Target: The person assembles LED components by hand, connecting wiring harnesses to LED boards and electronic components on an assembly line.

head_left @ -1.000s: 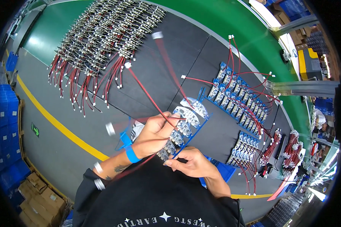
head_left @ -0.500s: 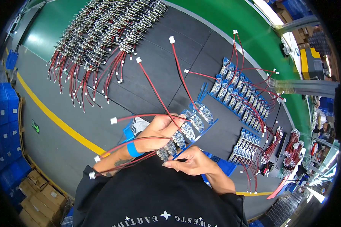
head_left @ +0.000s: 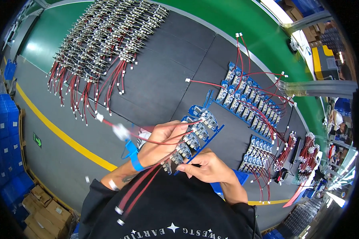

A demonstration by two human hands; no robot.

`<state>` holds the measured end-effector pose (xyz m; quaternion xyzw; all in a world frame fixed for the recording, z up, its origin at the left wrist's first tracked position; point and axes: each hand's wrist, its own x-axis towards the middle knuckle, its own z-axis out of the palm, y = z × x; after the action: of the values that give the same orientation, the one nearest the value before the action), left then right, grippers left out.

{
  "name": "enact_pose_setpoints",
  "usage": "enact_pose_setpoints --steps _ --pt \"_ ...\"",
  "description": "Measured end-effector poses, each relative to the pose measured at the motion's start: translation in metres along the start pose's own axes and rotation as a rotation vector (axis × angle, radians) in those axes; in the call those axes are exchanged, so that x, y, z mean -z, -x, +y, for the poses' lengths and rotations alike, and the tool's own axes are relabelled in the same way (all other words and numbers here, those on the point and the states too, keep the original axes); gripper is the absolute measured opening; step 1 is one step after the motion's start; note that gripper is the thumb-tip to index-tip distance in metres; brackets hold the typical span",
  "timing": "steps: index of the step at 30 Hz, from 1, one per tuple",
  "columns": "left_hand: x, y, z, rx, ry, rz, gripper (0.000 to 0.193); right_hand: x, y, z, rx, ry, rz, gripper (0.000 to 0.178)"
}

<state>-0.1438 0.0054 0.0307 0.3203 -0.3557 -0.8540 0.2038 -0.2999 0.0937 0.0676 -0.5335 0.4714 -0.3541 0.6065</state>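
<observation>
A strip of small blue circuit boards (head_left: 192,140), with red-and-black cables ending in white connectors, is held up in front of my chest. My left hand (head_left: 163,139) is closed at the strip's left side, thumb and fingers pinching near the cable ends of the boards. A blue wrist strap (head_left: 135,159) circles that wrist. My right hand (head_left: 208,166) pinches the strip's near right edge between thumb and fingers. The cables hang leftward over my left hand and forearm, some blurred by motion. Parts of both hands' fingertips are hidden behind the boards.
Rows of boards with cables (head_left: 107,40) cover the far left of the black mat (head_left: 167,63). Panels of blue boards (head_left: 249,95) lie to the right, another group (head_left: 256,156) nearer. Bundled red cables (head_left: 308,157) lie at far right. Blue crates (head_left: 6,131) and cardboard boxes (head_left: 48,211) stand left.
The cables that pointed up and away have swung down to the left across my left hand. The held strip has shifted slightly left, and both hands still grip it.
</observation>
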Motion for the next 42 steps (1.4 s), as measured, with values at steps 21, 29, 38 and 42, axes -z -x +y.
enact_pose_setpoints --steps 21,29,38,42 --pt "-0.003 0.006 0.006 0.172 0.151 -0.115 0.029 -0.008 0.007 0.012 -0.051 -0.152 -0.128 0.02" --pt "-0.004 0.016 0.015 0.086 -0.192 0.078 0.033 0.003 0.001 0.004 0.066 0.002 0.12 0.018" --pt "0.004 0.007 0.014 0.037 -0.253 -0.019 0.03 0.01 0.0 -0.005 -0.009 0.03 0.062 0.023" --pt "0.001 0.01 0.023 0.021 -0.283 -0.12 0.031 0.017 0.002 -0.014 -0.043 0.067 0.009 0.024"
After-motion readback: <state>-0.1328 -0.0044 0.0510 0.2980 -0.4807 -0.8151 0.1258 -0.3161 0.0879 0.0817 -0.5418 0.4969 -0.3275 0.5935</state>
